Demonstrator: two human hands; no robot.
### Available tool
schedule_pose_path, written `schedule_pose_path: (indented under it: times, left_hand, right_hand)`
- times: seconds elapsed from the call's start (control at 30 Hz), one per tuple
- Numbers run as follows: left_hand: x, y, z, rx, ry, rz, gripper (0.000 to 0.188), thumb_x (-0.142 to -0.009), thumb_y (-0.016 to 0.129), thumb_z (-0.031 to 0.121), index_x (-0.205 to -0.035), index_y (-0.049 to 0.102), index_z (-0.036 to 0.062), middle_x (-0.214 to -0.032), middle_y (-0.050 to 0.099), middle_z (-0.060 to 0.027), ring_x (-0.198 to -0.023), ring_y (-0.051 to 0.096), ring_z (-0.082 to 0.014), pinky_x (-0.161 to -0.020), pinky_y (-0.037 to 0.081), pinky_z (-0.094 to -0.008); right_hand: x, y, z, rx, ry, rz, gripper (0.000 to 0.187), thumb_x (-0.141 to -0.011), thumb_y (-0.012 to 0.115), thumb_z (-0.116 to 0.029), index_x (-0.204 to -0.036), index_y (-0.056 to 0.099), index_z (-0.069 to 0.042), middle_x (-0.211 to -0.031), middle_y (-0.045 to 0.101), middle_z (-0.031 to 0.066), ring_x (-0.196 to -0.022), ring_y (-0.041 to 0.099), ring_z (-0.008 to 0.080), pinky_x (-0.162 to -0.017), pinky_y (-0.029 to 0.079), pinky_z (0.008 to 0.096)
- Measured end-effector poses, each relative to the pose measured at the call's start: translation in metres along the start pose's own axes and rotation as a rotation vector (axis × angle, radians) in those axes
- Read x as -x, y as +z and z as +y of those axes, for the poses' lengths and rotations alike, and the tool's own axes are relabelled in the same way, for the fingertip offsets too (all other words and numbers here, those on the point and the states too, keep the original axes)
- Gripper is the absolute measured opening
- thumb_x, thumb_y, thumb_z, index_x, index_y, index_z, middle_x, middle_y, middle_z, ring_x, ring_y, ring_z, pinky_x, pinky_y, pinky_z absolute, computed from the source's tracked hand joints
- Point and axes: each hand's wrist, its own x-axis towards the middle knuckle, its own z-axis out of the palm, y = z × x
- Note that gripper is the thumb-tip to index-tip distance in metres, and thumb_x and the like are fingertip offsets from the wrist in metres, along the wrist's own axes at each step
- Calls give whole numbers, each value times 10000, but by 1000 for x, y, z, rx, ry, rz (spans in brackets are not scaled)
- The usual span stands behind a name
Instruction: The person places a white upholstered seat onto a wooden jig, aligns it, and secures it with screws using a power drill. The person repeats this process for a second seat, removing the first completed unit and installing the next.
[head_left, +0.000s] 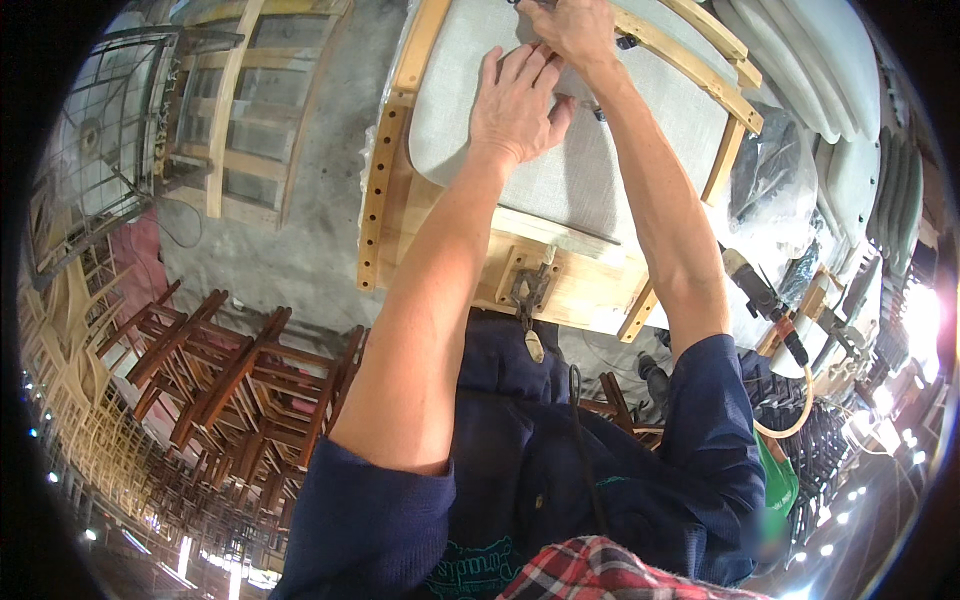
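A light grey fabric-covered panel (450, 100) with rounded corners lies in a wooden frame jig (385, 200). My left hand (515, 110) rests on the panel with its fingers spread out. Just beyond it, my right hand (575, 35) is closed at the far part of the panel, its fingers curled down; what they grip is too hidden to make out. Small dark fittings (600, 114) sit on the panel beside my right forearm. A curved wooden bar (690, 65) crosses the panel's right side. A metal toggle clamp (530, 285) is mounted on the jig's near edge.
At the right lie a power tool (757, 285), a pale hose (805, 400), plastic wrap (775, 165) and stacked grey panels (800, 60). Reddish-brown wooden frames (235, 370) are piled at the lower left. A slatted wooden pallet (250, 110) and a metal rack (100, 140) stand at the far left.
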Motion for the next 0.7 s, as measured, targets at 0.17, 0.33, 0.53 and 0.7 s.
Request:
schedule_pose_path:
  times: [0.17,0.33,0.53,0.7]
  left_hand:
    - [-2,2,-1,44,20,34,522,-945,606,396,-1356,560,78,-1419,530,-79,-1361,431,-260,-1199,243,-542]
    - [0,-5,1,54,-4,-20,534,-956,597,401,-1389,552,93,-1468,503,-62,-1401,403,-246,-1218,224,-531]
    - [1,1,1,50,-16,-9,560,-976,548,435,-1432,541,109,-1543,455,-28,-1440,364,-209,-1231,212,-513]
    - [0,-1,2,56,11,9,546,-971,586,417,-1411,551,97,-1534,473,-48,-1440,378,-239,-1230,213,-521]
  right_hand:
    - [-1,-7,-7,24,13,0,210,-764,800,-179,-897,724,-35,-925,673,187,-897,664,390,-794,541,485]
    - [17,-42,7,-97,181,-96,188,-810,768,-176,-954,747,-57,-955,705,150,-892,676,325,-800,548,433]
    - [94,-116,12,-114,184,-261,199,-845,748,-135,-1027,786,-64,-958,742,112,-857,736,267,-771,592,357]
    - [123,-110,12,-84,84,-275,163,-856,726,-74,-1005,789,-98,-940,742,91,-859,740,247,-795,598,343]
